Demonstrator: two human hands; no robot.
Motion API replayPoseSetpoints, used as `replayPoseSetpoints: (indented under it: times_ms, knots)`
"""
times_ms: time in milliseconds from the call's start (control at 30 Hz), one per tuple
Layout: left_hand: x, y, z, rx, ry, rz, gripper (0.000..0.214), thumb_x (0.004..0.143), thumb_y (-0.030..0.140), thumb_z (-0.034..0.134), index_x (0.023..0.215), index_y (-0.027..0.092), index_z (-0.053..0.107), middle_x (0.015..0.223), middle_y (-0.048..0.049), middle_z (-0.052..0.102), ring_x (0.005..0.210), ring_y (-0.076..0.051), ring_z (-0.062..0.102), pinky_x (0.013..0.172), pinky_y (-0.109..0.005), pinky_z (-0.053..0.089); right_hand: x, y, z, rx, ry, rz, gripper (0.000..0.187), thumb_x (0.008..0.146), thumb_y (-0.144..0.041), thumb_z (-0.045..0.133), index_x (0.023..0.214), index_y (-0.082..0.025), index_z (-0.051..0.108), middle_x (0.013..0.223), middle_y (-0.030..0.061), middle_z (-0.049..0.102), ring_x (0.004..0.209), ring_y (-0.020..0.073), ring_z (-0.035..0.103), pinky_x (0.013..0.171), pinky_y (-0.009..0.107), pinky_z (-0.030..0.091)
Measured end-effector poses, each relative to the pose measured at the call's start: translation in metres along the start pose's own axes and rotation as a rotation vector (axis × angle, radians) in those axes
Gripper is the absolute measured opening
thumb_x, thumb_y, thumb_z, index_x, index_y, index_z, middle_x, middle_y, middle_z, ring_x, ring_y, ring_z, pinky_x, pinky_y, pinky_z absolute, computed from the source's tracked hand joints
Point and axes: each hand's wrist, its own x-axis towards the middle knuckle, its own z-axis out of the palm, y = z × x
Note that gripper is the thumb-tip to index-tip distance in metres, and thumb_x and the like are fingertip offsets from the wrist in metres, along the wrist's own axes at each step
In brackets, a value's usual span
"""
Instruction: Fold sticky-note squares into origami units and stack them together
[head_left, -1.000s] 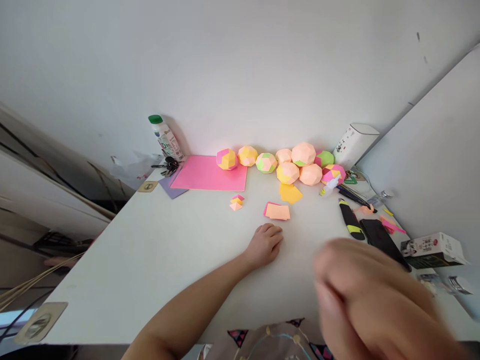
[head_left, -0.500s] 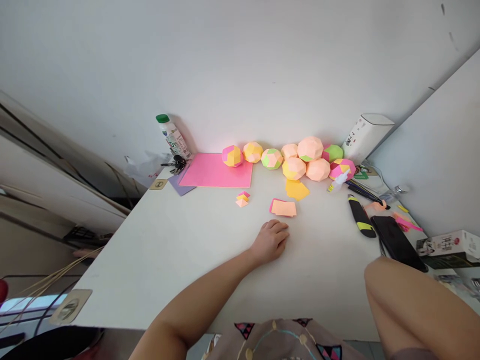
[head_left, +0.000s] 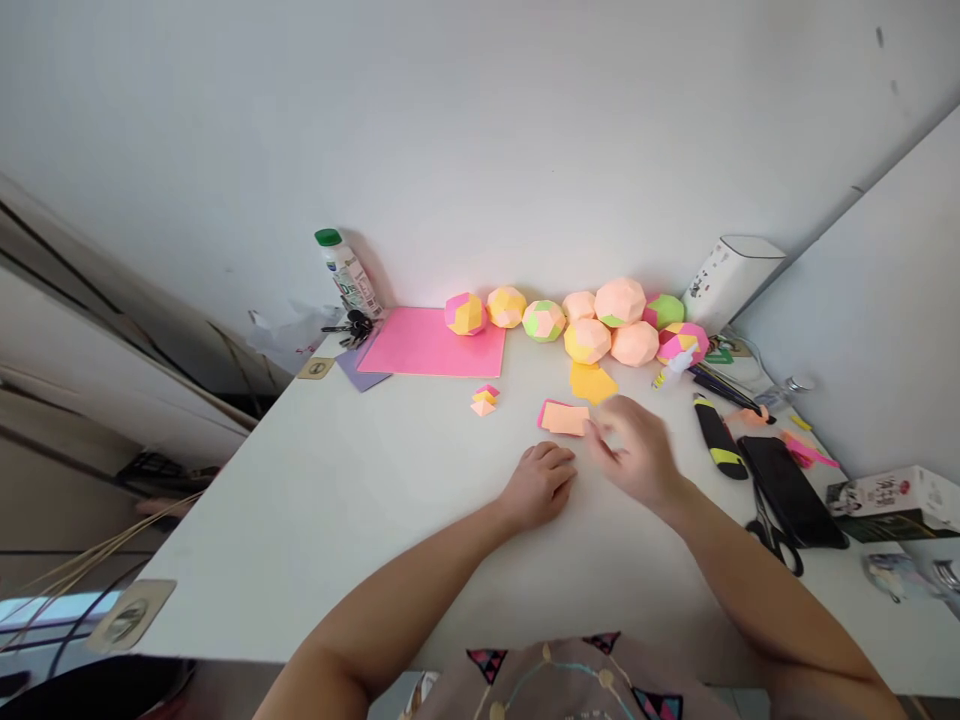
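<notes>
My left hand (head_left: 538, 485) lies palm down on the table, its fingers loosely stretched, with nothing visible in it. Just beyond its fingertips is a small stack of peach paper pieces (head_left: 564, 418), a pink one showing at the left edge. My right hand (head_left: 634, 450) is at the right edge of this stack, slightly blurred, thumb and fingers apart; whether the thumb touches the paper I cannot tell. Orange-yellow paper pieces (head_left: 592, 382) lie behind the stack. To the left are small folded pieces (head_left: 485, 400) in pink, yellow and peach.
Several faceted paper balls (head_left: 589, 340) line the wall. A pink sheet (head_left: 427, 345), keys (head_left: 356, 327) and a green-capped bottle (head_left: 349, 272) are at the left. Toward the right are a glue bottle (head_left: 679, 362), box cutter (head_left: 718, 437), scissors (head_left: 772, 535), black phone (head_left: 791, 490) and carton (head_left: 896, 500).
My right hand has come in from the lower right and reached the paper stack. The raised knee has dropped out of view, showing the scissors. My left hand has stayed in place.
</notes>
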Motion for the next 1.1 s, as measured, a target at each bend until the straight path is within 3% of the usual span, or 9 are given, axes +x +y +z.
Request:
replayPoseSetpoints:
  times_ms: [67, 133, 267, 433, 633, 733, 967, 1033, 1100]
  knots:
    - [0.001, 0.0, 0.0, -0.051, 0.037, 0.007, 0.02, 0.078, 0.012, 0.048, 0.085, 0.02, 0.065, 0.104, -0.0073, 0.064, 0.101, -0.024, 0.052, 0.085, -0.041, 0.044, 0.077, 0.056, 0.018, -0.228, -0.041, -0.015, 0.03, 0.087, -0.026, 0.052, 0.116, -0.017, 0.054, 0.121, 0.0147, 0.053, 0.111, 0.0289, 0.051, 0.09, 0.045, 0.045]
    - [0.002, 0.0, 0.0, -0.145, 0.098, -0.014, 0.021, 0.08, 0.011, 0.045, 0.085, 0.019, 0.064, 0.093, -0.0079, 0.066, 0.094, -0.021, 0.055, 0.083, -0.039, 0.046, 0.118, 0.109, 0.036, -0.461, -0.107, -0.057, 0.03, 0.085, -0.024, 0.053, 0.114, -0.014, 0.054, 0.121, 0.0158, 0.054, 0.115, 0.0315, 0.048, 0.093, 0.048, 0.042]
    - [0.005, -0.002, 0.0, -0.309, 0.209, -0.116, 0.019, 0.082, 0.014, 0.045, 0.082, 0.017, 0.064, 0.084, -0.0083, 0.066, 0.085, -0.019, 0.059, 0.077, -0.035, 0.05, 0.115, 0.156, 0.056, -0.659, -0.181, -0.182, 0.021, 0.088, -0.014, 0.046, 0.102, -0.015, 0.061, 0.112, 0.0134, 0.062, 0.112, 0.0273, 0.052, 0.095, 0.046, 0.041]
    - [0.005, -0.002, -0.001, -0.392, 0.21, -0.222, 0.018, 0.082, 0.018, 0.047, 0.079, 0.017, 0.064, 0.081, -0.0073, 0.066, 0.081, -0.018, 0.06, 0.076, -0.034, 0.05, 0.1, 0.146, 0.055, -0.681, -0.143, -0.237, 0.025, 0.087, -0.005, 0.043, 0.089, -0.016, 0.066, 0.099, 0.01, 0.067, 0.104, 0.0237, 0.056, 0.083, 0.038, 0.046]
    - [0.006, -0.001, -0.006, -0.462, 0.212, -0.294, 0.018, 0.082, 0.021, 0.048, 0.079, 0.017, 0.065, 0.082, -0.007, 0.066, 0.08, -0.018, 0.06, 0.076, -0.034, 0.05, 0.108, 0.142, 0.053, -0.659, -0.109, -0.254, 0.02, 0.089, -0.026, 0.05, 0.08, -0.016, 0.065, 0.092, 0.0088, 0.068, 0.096, 0.0235, 0.056, 0.075, 0.036, 0.045]
    - [0.005, -0.003, -0.005, -0.536, 0.262, -0.36, 0.017, 0.083, 0.022, 0.048, 0.087, 0.018, 0.064, 0.091, -0.0076, 0.063, 0.088, -0.019, 0.059, 0.08, -0.035, 0.05, 0.107, 0.14, 0.052, -0.651, -0.082, -0.255, 0.02, 0.089, -0.023, 0.049, 0.081, -0.015, 0.065, 0.093, 0.0092, 0.067, 0.095, 0.0233, 0.055, 0.075, 0.036, 0.045]
    - [0.004, -0.011, 0.003, -0.758, 0.486, -0.49, 0.053, 0.082, 0.027, 0.055, 0.131, 0.03, 0.034, 0.14, -0.0088, 0.025, 0.124, -0.022, 0.037, 0.087, -0.036, 0.049, 0.109, 0.126, 0.048, -0.488, 0.02, -0.293, 0.016, 0.086, -0.014, 0.049, 0.081, -0.016, 0.064, 0.088, 0.0093, 0.064, 0.086, 0.0214, 0.051, 0.071, 0.035, 0.045]
    - [0.004, -0.01, 0.002, -0.701, 0.48, -0.455, 0.046, 0.08, 0.028, 0.058, 0.124, 0.029, 0.043, 0.142, -0.0078, 0.024, 0.128, -0.024, 0.031, 0.093, -0.039, 0.044, 0.111, 0.118, 0.048, -0.414, -0.04, -0.346, 0.018, 0.085, -0.013, 0.048, 0.079, -0.017, 0.065, 0.079, 0.0077, 0.062, 0.079, 0.0198, 0.05, 0.068, 0.033, 0.045]
    - [0.004, -0.009, 0.0, -0.646, 0.461, -0.446, 0.023, 0.078, 0.029, 0.06, 0.1, 0.022, 0.059, 0.128, -0.0089, 0.042, 0.121, -0.024, 0.039, 0.093, -0.039, 0.042, 0.113, 0.104, 0.046, -0.359, -0.098, -0.349, 0.019, 0.086, -0.014, 0.048, 0.077, -0.018, 0.064, 0.074, 0.0061, 0.06, 0.076, 0.0191, 0.05, 0.068, 0.033, 0.046]
